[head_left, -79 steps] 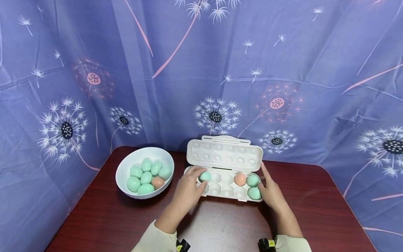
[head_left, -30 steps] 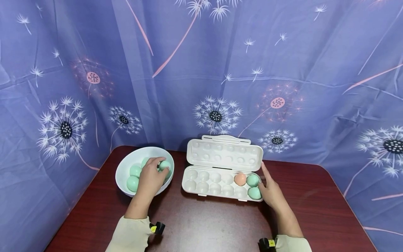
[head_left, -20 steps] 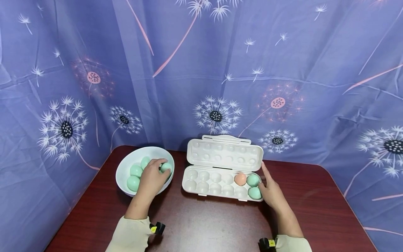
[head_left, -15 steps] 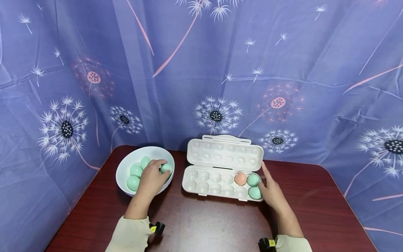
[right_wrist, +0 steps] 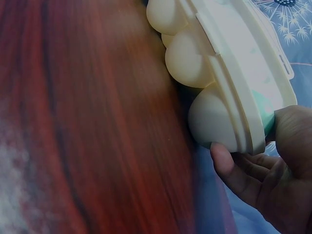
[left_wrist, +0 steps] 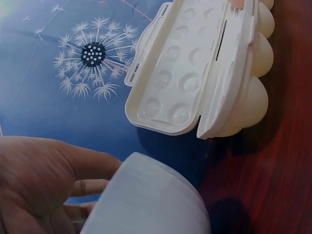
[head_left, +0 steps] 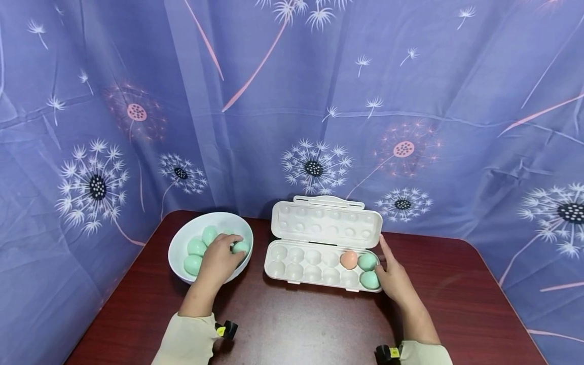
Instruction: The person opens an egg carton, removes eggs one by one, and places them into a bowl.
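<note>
In the head view my left hand (head_left: pixel 221 258) reaches into the white bowl (head_left: pixel 179 268), thumb and fingers curled about a green egg (head_left: pixel 241 247) near the right side. Several other green eggs (head_left: pixel 193 264) lie left of the hand, which covers part of the bowl. The left wrist view shows this hand (left_wrist: pixel 39 185) behind the bowl's wall (left_wrist: pixel 151 204), its egg hidden. My right hand (head_left: pixel 396 279) grips the right end of the open egg carton (head_left: pixel 294 274). One orange egg (head_left: pixel 349 260) and two green eggs (head_left: pixel 367 262) sit in that end. In the right wrist view, fingers (right_wrist: pixel 239 183) curl beneath the carton's end.
The carton's lid (head_left: pixel 326 223) stands raised at the back, near the patterned blue curtain (head_left: pixel 255 152). A dark red wooden table (head_left: pixel 301 324) carries the bowl on the left and the carton right of centre. Small black wrist cameras (head_left: pixel 388 353) sit at both sleeves.
Earlier my left hand held a green egg over the carton's left end; it moved left into the bowl, and those cups now hold no egg. Lately it barely shifts. The right hand stays put.
</note>
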The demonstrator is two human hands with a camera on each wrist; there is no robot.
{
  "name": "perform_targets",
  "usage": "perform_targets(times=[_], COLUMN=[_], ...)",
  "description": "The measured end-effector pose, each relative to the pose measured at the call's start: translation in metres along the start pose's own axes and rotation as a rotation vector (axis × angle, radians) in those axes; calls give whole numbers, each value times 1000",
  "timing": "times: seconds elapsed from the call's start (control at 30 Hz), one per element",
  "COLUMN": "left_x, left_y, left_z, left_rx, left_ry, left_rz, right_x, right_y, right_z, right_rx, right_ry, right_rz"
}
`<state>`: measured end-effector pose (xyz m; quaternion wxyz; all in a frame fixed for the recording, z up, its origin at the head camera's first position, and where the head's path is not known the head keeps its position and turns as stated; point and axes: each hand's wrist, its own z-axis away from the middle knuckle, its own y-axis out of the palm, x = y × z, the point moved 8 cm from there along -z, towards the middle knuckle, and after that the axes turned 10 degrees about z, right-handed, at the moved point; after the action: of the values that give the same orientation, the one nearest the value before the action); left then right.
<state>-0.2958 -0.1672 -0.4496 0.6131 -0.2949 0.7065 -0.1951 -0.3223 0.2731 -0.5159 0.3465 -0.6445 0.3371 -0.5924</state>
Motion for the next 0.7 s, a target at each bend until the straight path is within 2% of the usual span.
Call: perform_targets(times=[0.43, 0.7], left_x=[-2, 0], left_y=[6, 8], left_z=[0, 0], left_rx=[-10, 12], left_ry=[75, 62], left_rz=[-59, -68], right_x=[-1, 0], right_y=[0, 0], right_z=[0, 0], right_rx=[8, 1], right_ry=[12, 8], right_rz=[14, 8])
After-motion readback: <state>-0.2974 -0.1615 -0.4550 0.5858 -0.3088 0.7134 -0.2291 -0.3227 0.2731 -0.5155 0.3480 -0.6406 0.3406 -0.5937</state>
